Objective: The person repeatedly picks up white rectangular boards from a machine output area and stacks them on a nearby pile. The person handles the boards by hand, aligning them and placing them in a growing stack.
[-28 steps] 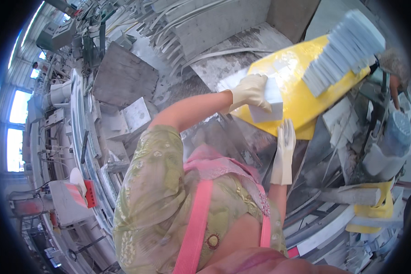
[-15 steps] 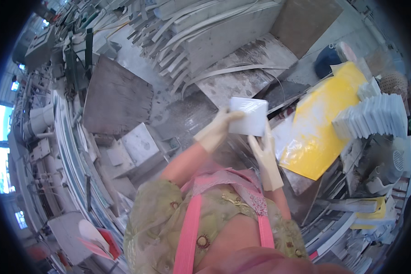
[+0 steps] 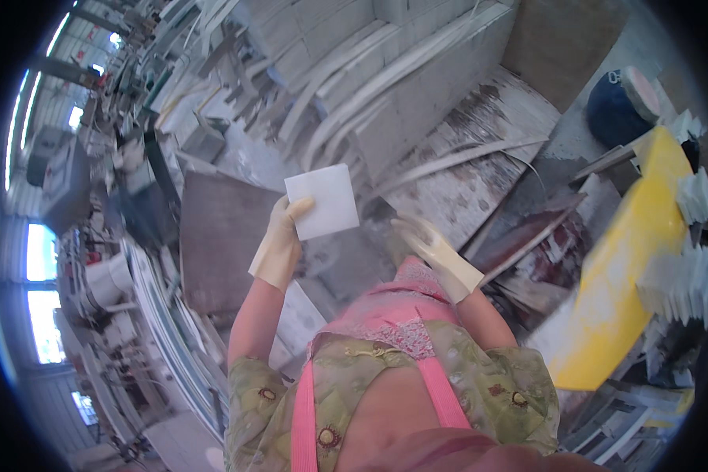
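A square white tile [image 3: 324,201] is held up in front of me by my left hand [image 3: 282,236], which wears a cream rubber glove. The thumb lies over the tile's left edge, and the other fingers are behind it, out of sight. My right hand [image 3: 429,250], in a matching glove, is to the right of the tile and apart from it. Its fingers are stretched out and somewhat blurred, with nothing in them. Far to the right, a row of similar white tiles [image 3: 679,285] stands on edge by a yellow sheet [image 3: 617,271].
A dark brown board [image 3: 224,244] lies to the left, behind my left arm. Grey slabs and long curved strips [image 3: 417,75] are stacked ahead. A stained board [image 3: 480,141] and a blue drum [image 3: 617,110] are at the far right. Machinery [image 3: 63,185] lines the left side.
My left hand has carried the tile leftward. My right hand has let go of the tile and drawn away from it. The view has turned to the left.
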The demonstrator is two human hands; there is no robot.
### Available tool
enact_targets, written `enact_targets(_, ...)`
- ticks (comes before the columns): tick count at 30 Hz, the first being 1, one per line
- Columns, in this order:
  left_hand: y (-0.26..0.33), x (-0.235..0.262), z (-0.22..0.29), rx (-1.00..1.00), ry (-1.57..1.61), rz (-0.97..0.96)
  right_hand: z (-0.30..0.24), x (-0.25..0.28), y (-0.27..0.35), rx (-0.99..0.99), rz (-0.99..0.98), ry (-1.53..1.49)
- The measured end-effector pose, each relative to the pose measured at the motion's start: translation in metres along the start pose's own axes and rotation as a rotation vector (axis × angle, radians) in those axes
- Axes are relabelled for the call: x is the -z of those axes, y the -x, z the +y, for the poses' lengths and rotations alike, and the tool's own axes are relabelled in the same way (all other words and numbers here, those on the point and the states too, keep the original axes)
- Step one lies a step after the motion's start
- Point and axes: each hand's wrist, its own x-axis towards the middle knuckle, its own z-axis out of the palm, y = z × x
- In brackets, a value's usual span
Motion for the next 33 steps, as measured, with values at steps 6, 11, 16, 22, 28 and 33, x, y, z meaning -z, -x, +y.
enact_targets(6, -0.176, -0.034, 0.101, 0.000, -0.531, -0.147, 0.000, 0.023, -0.120, 0.008, 0.162, -0.182)
enact_targets(11, -0.307, -0.111, 0.173, -0.569, -1.810, -0.349, 0.023, 0.033, -0.139, 0.008, 0.324, -0.042)
enact_targets(16, -0.400, -0.186, 0.197, -1.008, -2.405, -0.809, 0.046, 0.033, -0.116, -0.196, 0.660, -0.150)
enact_targets(22, -0.484, -0.198, 0.196, -1.166, -2.209, -0.891, 0.060, 0.021, -0.096, -0.270, 0.984, -0.256)
enact_targets(28, -0.513, -0.192, 0.203, -1.122, -2.121, -0.993, 0.058, 0.026, -0.117, -0.358, 0.970, -0.266)
enact_targets(33, -0.523, -0.193, 0.212, -1.086, -2.073, -1.024, 0.038, 0.042, -0.142, -0.333, 0.922, -0.250)
